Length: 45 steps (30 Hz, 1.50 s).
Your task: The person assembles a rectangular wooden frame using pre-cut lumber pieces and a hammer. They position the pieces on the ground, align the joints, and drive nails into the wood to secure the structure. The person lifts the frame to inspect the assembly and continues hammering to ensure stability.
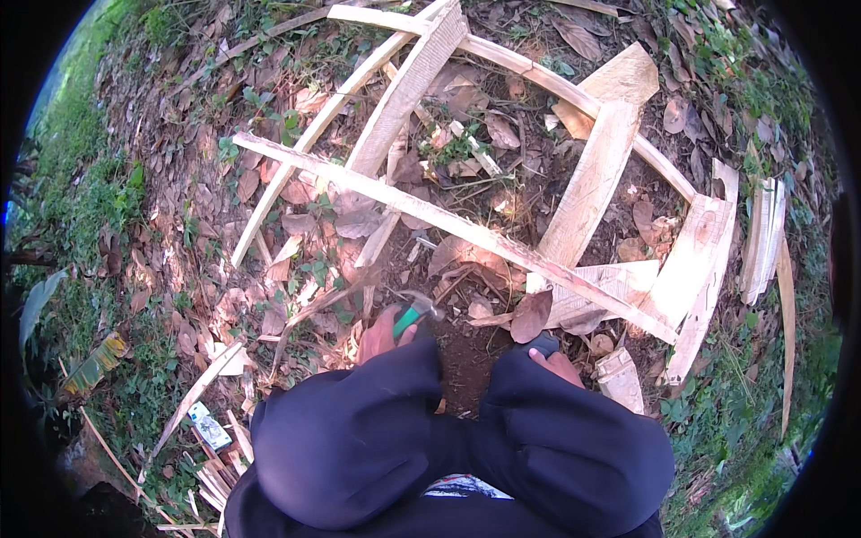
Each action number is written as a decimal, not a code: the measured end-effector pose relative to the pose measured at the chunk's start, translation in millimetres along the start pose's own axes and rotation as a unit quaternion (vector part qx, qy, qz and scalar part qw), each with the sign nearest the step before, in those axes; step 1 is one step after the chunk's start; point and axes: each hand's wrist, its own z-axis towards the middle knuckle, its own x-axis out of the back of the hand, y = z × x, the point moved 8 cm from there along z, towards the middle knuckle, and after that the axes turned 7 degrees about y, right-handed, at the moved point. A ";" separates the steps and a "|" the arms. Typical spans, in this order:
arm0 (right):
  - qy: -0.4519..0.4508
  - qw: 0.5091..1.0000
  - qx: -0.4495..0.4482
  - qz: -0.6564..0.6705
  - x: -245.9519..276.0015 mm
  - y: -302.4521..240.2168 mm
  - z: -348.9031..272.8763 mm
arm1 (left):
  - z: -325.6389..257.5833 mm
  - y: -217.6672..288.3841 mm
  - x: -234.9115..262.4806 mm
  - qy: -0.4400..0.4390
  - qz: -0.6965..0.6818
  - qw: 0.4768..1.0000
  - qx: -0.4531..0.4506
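I am looking straight down over two dark sleeves at a patch of bare soil strewn with dry brown leaves. My left hand (384, 334) is wrapping closed around the green grip of a hammer (414, 310), whose metal head is pointing up and to the right, just above the leaf litter and just short of the nearest strip of wood. My right hand (556, 364) is mostly tucked under its cuff; only a few fingers are showing, and I cannot tell whether it is open or closed, though nothing is visibly sitting in it.

Ahead of both hands, a rough wooden frame (430, 215) is lying flat on the ground. One long thin slat is running diagonally from upper left to lower right across it, and two wider planks (587, 188) are crossing beneath that slat, slanting up toward a curved outer rail at the top. Another broad board (691, 260) is leaning along the right end of the frame. A large dry leaf (531, 316) is resting against the slat, between my hands and the frame. A small offcut block (621, 377) is lying just beside my right hand. Loose thin strips (762, 238) are stacking up well apart at the right, near the grass.
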 end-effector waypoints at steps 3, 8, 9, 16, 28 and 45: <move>0.094 0.995 0.000 0.017 -4.9 19.9 -7.9 | 8.4 24.1 -1.4 0.056 0.029 0.996 -0.064; 0.090 0.995 0.015 0.046 3.8 21.9 -48.7 | 13.5 15.4 -0.7 0.034 0.003 0.999 -0.010; 0.082 0.995 0.017 0.049 5.8 20.5 -56.2 | 11.8 11.4 1.0 0.027 0.000 1.000 0.008; 0.053 0.995 0.015 0.079 22.3 6.4 -77.4 | 21.9 -1.1 -12.4 0.004 -0.013 0.998 0.065; 0.035 0.989 0.002 0.144 38.5 -16.9 -59.3 | 70.7 5.3 -35.6 -0.051 0.020 0.997 0.056; 0.014 0.979 0.040 0.201 47.1 -25.3 -86.7 | 108.8 11.6 -52.7 -0.110 0.054 0.992 0.024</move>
